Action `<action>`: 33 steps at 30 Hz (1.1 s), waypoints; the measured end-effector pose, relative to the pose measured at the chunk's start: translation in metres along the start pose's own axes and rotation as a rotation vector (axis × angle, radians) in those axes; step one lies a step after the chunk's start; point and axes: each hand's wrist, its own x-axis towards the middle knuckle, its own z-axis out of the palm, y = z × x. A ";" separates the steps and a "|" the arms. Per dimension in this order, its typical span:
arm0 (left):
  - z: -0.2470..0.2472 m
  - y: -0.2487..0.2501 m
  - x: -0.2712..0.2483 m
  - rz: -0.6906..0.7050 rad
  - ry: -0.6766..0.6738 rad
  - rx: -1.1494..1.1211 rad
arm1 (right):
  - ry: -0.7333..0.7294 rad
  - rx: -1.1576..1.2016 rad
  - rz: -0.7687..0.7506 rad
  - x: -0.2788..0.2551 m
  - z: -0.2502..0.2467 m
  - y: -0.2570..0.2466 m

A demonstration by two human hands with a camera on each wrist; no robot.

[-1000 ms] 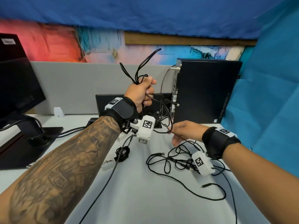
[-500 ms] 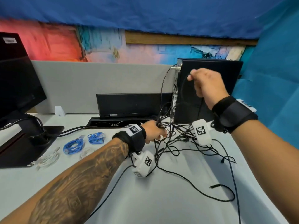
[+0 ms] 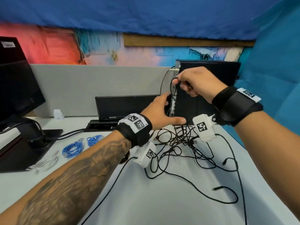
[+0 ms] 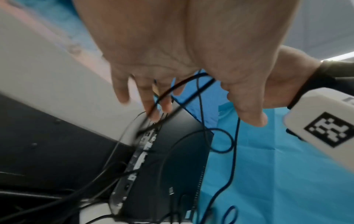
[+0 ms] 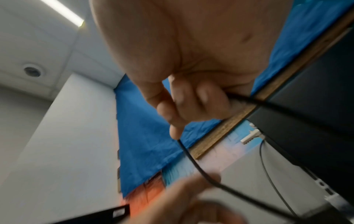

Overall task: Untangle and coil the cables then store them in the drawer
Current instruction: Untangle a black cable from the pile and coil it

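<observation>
My right hand (image 3: 177, 82) is raised in front of the black computer tower (image 3: 214, 73) and pinches a thin black cable (image 3: 170, 88) between thumb and fingers; the right wrist view shows the right hand (image 5: 178, 121) with the black cable (image 5: 193, 160) hanging from it. My left hand (image 3: 168, 106) reaches up just below, fingers straight and spread, touching the hanging cable. In the left wrist view the left hand (image 4: 201, 110) has the cable (image 4: 172, 89) running across its fingers. The cable runs down into a tangle of black cables (image 3: 183, 143) on the white table (image 3: 162, 205).
Two coiled blue cables (image 3: 73, 148) (image 3: 94, 139) and a white cable (image 3: 47, 163) lie at the left. A monitor (image 3: 16, 88) on its stand is far left, and a black flat unit (image 3: 126, 106) leans on the grey partition. Blue cloth hangs at the right.
My left hand has let go of the tangle on the table and risen to the hanging cable. My right hand, still holding the cable, has moved slightly left and down.
</observation>
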 end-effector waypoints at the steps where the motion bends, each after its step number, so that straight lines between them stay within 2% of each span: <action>1: -0.002 0.006 0.003 0.025 -0.040 -0.075 | -0.010 -0.056 -0.020 -0.002 0.004 -0.004; 3: -0.003 0.017 0.009 0.022 -0.103 -0.204 | -0.028 -0.097 -0.050 -0.005 0.012 -0.011; 6: 0.002 0.029 0.013 0.001 -0.149 -0.457 | -0.139 -0.009 -0.056 -0.011 0.022 -0.018; 8: 0.006 0.034 0.011 0.010 -0.111 -0.615 | -0.186 -0.021 -0.092 -0.012 0.025 -0.021; 10: 0.007 0.031 0.011 -0.006 -0.032 -0.740 | -0.121 -0.140 -0.223 -0.011 0.024 -0.022; 11: 0.006 0.027 0.013 -0.028 0.006 -0.790 | -0.038 -0.183 -0.287 -0.010 0.024 -0.017; 13: -0.001 0.018 0.016 -0.081 0.087 -0.908 | 0.116 -0.132 -0.326 -0.009 0.023 0.001; 14: -0.006 0.014 0.018 -0.109 0.132 -0.984 | 0.104 -0.057 -0.289 -0.010 0.023 0.010; 16: -0.018 0.005 0.020 -0.146 0.206 -1.146 | -0.087 0.088 -0.139 -0.015 0.037 0.042; 17: -0.022 0.002 0.021 -0.157 0.229 -1.218 | -0.196 0.106 -0.079 -0.018 0.047 0.063; 19: -0.027 0.000 0.021 -0.166 0.239 -1.301 | -0.315 0.011 0.027 -0.023 0.072 0.099; 23: -0.038 0.003 0.020 -0.128 0.236 -1.269 | -0.411 -0.343 0.220 -0.029 0.104 0.139; 29: -0.088 0.002 0.025 -0.042 0.417 -1.259 | -0.497 -0.649 0.386 -0.029 0.074 0.170; 33: -0.111 0.010 0.029 0.017 0.524 -1.246 | -0.469 -0.788 0.461 -0.032 0.055 0.176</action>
